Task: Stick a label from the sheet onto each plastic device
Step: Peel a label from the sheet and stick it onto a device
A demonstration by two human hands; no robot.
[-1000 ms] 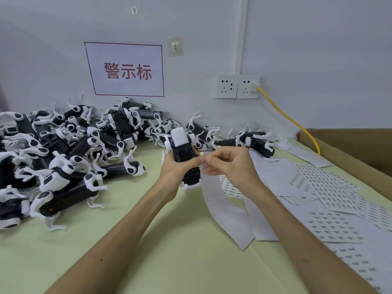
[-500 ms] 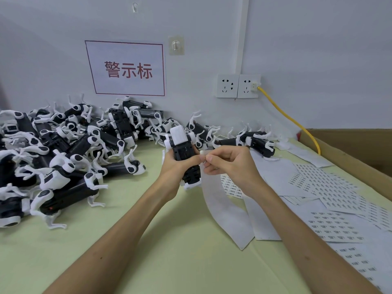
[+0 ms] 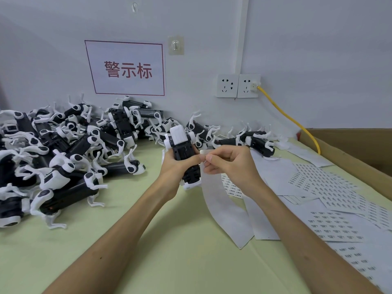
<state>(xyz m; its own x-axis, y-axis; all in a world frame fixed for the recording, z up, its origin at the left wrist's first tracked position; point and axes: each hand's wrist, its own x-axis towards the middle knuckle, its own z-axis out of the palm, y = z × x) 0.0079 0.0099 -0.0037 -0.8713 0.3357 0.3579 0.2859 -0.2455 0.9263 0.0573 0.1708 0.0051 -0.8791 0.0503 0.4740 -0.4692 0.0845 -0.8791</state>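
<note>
My left hand point(image 3: 176, 166) grips a black-and-white plastic device point(image 3: 182, 145), held upright above the table with its white end up. My right hand point(image 3: 229, 161) pinches the top edge of a long white label strip point(image 3: 222, 204), right beside the device and touching my left thumb. The strip hangs down and curls onto the table. Whether a single label is between my fingertips I cannot tell.
A big heap of black-and-white devices point(image 3: 63, 149) fills the left of the green table point(image 3: 169, 251); a few more devices point(image 3: 254, 141) lie behind my hands. Label sheets point(image 3: 331, 187) cover the right side. A cardboard box point(image 3: 360, 149) and a yellow cable point(image 3: 286, 115) stand at right.
Almost nothing differs; my right hand's fingertips have shifted slightly at the strip's top edge beside the device.
</note>
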